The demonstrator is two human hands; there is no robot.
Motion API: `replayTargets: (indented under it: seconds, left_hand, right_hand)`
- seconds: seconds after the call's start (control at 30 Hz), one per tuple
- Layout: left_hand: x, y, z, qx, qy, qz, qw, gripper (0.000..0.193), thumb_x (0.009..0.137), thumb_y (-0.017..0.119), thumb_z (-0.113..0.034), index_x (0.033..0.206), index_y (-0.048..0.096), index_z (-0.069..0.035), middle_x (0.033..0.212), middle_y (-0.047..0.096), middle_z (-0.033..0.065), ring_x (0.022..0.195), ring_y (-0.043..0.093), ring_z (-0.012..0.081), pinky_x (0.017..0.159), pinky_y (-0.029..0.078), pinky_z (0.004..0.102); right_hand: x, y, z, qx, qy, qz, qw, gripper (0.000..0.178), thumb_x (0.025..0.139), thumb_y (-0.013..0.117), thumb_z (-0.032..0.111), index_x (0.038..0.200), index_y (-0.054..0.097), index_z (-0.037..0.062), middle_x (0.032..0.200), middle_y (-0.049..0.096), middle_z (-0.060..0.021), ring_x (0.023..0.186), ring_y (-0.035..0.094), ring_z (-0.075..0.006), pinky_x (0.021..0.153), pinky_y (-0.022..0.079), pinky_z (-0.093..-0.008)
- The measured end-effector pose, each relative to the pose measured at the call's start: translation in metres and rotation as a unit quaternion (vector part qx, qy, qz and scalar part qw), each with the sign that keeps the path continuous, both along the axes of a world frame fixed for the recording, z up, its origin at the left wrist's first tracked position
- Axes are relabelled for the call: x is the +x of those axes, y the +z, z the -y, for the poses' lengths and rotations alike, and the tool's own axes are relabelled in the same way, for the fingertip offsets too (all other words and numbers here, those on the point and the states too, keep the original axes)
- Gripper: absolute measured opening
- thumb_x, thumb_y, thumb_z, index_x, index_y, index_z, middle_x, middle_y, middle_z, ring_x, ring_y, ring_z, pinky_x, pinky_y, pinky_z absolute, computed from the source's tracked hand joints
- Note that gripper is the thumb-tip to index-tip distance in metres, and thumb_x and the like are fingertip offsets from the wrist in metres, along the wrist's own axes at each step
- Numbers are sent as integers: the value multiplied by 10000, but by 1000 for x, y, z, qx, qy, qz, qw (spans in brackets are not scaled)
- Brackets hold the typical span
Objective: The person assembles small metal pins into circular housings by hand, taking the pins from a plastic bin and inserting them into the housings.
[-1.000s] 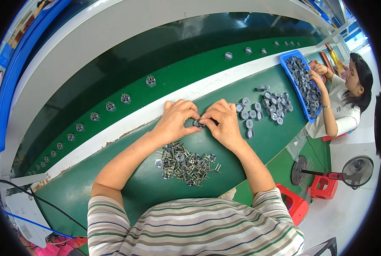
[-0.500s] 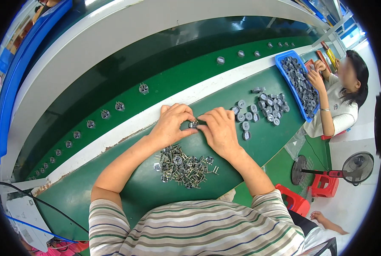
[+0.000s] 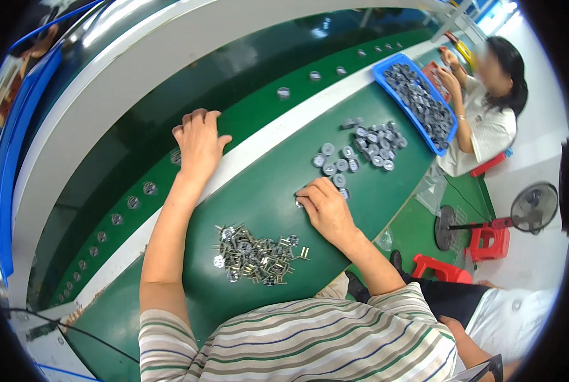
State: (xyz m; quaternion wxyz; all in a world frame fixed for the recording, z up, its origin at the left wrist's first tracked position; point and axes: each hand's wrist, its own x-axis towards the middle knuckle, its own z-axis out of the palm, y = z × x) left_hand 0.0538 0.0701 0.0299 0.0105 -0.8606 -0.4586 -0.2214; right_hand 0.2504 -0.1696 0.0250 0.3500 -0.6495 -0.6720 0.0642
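My left hand (image 3: 200, 143) reaches across the white ledge onto the green conveyor belt, fingers spread downward and thumb apart. Beside its wrist lies a round grey part with a circuit face (image 3: 176, 156), partly covered by the hand. Whatever is under the fingertips is hidden. Over the green table, my right hand (image 3: 328, 209) pinches a small electronic part (image 3: 299, 204), of which only a shiny edge shows. A heap of small electronic parts with metal pins (image 3: 259, 258) lies in front of my body. Several round grey caps (image 3: 340, 165) lie just beyond my right hand.
More grey caps (image 3: 377, 145) form a cluster near the blue tray (image 3: 449, 148), which is full of them. Spaced parts (image 3: 283, 93) line the belt. A co-worker (image 3: 488, 121) sits at the right, handling something. A fan (image 3: 534, 207) and red stools (image 3: 488, 245) stand on that side.
My hands, together over the table before, are now apart. The left has moved left and away onto the belt; the right keeps hold of a small part. The whole view has shifted.
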Motion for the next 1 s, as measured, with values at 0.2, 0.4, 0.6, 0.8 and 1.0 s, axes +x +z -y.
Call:
replayTargets:
  seconds: [0.2, 0.4, 0.6, 0.8, 1.0]
  left_hand:
    - [78, 7, 62, -148, -436, 83, 884, 440, 830, 813, -78, 1249, 704, -159, 1255, 625, 94, 1202, 587, 310, 1002, 410, 468]
    - [96, -12, 69, -151, -460, 132, 865, 288, 807, 795, -28, 1077, 703, -75, 1163, 645, 123, 1131, 612, 354, 965, 470, 457]
    - [54, -6, 64, -186, -432, 141, 871, 288, 820, 810, -49, 1080, 687, -54, 1088, 642, 142, 1056, 624, 366, 931, 505, 454]
    - [11, 3, 50, -213, -426, 137, 869, 360, 813, 852, -138, 1136, 703, -88, 1059, 636, 137, 1016, 636, 354, 866, 522, 459]
    - [-25, 2, 53, -161, -328, 82, 927, 364, 788, 888, -210, 1077, 698, -96, 1125, 592, 87, 1134, 582, 276, 941, 445, 436]
  right_hand:
    - [0, -24, 7, 74, -11, 29, 997, 113, 835, 663, 67, 943, 662, 37, 946, 602, -139, 935, 612, -344, 820, 518, -457]
    - [-1, -20, 7, 82, -10, 13, 996, 102, 861, 686, 106, 925, 628, 53, 1004, 569, -118, 959, 576, -311, 838, 471, -434]
    - [14, -3, 27, 53, 48, -23, 997, 157, 834, 790, 78, 945, 679, 70, 982, 641, -94, 971, 615, -321, 861, 497, -445]
    - [-33, 44, 31, -29, 157, -147, 976, 105, 849, 812, 31, 936, 761, 59, 945, 713, -78, 900, 675, -272, 822, 538, -408]
    - [-86, 54, -12, -48, 340, -172, 923, 132, 888, 786, 67, 1017, 757, 75, 1008, 707, -89, 971, 678, -288, 870, 570, -415]
